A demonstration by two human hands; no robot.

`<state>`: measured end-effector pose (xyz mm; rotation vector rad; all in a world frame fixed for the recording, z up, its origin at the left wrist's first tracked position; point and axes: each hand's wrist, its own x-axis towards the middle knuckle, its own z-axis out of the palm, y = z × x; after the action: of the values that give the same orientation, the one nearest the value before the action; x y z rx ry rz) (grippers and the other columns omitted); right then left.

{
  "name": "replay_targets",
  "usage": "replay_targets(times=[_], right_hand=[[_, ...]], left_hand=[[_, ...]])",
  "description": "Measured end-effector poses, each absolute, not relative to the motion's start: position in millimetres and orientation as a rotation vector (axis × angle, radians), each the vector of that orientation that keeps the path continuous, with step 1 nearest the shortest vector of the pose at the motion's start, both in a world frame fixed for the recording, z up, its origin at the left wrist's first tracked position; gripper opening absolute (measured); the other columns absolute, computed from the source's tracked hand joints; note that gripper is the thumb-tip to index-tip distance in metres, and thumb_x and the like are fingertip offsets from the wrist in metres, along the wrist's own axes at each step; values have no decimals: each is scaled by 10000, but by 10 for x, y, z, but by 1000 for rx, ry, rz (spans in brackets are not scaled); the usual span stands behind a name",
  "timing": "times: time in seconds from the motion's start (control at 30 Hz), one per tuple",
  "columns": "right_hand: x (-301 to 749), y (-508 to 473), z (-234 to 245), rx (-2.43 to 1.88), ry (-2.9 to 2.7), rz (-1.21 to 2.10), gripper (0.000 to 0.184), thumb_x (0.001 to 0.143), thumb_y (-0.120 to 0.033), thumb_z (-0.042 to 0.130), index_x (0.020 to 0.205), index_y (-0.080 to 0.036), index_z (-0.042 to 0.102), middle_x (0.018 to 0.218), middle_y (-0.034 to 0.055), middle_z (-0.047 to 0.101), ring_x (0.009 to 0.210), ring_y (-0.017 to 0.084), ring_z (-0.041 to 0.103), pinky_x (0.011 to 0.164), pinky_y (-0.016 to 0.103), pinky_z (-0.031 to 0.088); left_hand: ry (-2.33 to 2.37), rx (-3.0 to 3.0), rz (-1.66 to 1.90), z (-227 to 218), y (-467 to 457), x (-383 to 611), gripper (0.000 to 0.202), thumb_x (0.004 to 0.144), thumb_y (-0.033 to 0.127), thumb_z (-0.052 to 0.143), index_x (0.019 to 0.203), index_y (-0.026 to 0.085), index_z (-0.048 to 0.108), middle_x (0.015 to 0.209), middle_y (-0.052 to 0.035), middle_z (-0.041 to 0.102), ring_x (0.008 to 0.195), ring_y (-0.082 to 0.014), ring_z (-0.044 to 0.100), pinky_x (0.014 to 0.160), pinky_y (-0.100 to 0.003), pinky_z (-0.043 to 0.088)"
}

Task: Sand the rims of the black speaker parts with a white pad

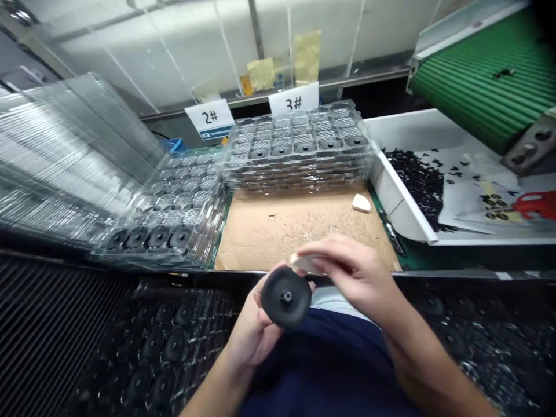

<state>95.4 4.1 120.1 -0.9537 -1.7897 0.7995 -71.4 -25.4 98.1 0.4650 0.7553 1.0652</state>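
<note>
Above lap [321, 359], left hand [249, 327] gripping black disc [285, 297]; right hand [356, 272] pinching pale wedge [306, 263] beside disc.

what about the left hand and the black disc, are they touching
Touching. The head view shows the left hand holding the black disc, with its fingers against the disc's rim and no gap between them.

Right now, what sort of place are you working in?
Probably a factory assembly or packing station: stacked clear plastic trays of black round parts, a green conveyor belt, and a white bin of small black pieces.
</note>
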Motion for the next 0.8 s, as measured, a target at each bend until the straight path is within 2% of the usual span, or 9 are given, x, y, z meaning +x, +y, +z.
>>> replay_targets(times=[0.1, 0.23, 0.37, 0.43, 0.53, 0.63, 0.7, 0.8], right_hand=[[1016, -68, 1011, -1046, -1501, 1066, 171, 896, -268, 559, 1003, -249, 691, 898, 23, 676, 748, 149, 603, 627, 248, 449], [1012, -177, 679, -1043, -1229, 1363, 241, 837, -401, 633, 991, -232, 710, 942, 58, 701, 826, 207, 650, 667, 284, 509], [1106, -154, 583, -1220, -1113, 1277, 284, 802, -427, 672, 997, -223, 710, 1007, 67, 694, 907, 233, 643, 716, 301, 515], [1121, -166, 701, -1286, -1182, 1122, 254, 833, -396, 649, 1035, -248, 694, 1051, 48, 683, 943, 225, 634, 746, 300, 506], [969, -214, 1013, -1244, -1458, 777, 228, 894, -247, 573, 1109, -280, 642, 1076, 21, 665, 959, 196, 619, 778, 302, 489], [695, -157, 1280, -934, -1807, 461, 315, 897, -104, 490, 1188, -198, 569, 1011, 58, 672, 857, 181, 624, 738, 318, 466], [556, -23, 1364, -819, -1995, 493, 279, 897, -85, 452, 1135, -155, 579, 908, 57, 679, 761, 165, 615, 672, 305, 448], [448, 236, 1363, -866, -2157, 698, 236, 904, -100, 416, 991, -165, 625, 804, 28, 659, 670, 149, 570, 612, 290, 413]], left_hand=[[614, 435, 1160, 1048, -373, -788, 552, 544, 324, 858, 1059, 258, 672, 1129, -53, 686, 964, -234, 668, 856, -287, 513], [586, 359, 1229, 1059, -436, -818, 497, 582, 320, 840, 1044, 245, 674, 1086, -44, 697, 970, -219, 662, 877, -280, 493], [562, 353, 1226, 1004, -425, -840, 493, 621, 299, 820, 1083, 249, 655, 1139, -51, 669, 999, -229, 649, 902, -306, 477], [541, 359, 1215, 985, -401, -845, 499, 622, 280, 821, 1090, 252, 650, 1150, -50, 660, 1007, -234, 645, 880, -308, 491], [552, 367, 1232, 975, -332, -825, 534, 597, 262, 836, 1097, 252, 647, 1146, -45, 660, 1028, -238, 632, 849, -302, 514], [687, 327, 1202, 948, -220, -798, 423, 652, 233, 799, 1055, 247, 669, 1099, -44, 683, 1040, -212, 624, 869, -277, 501], [788, 291, 1179, 915, -124, -793, 404, 635, 211, 808, 1016, 257, 681, 1058, -32, 698, 1008, -206, 637, 862, -276, 502], [887, 266, 1208, 870, 21, -778, 466, 561, 198, 847, 990, 273, 681, 1009, 1, 704, 955, -183, 646, 825, -255, 504]])
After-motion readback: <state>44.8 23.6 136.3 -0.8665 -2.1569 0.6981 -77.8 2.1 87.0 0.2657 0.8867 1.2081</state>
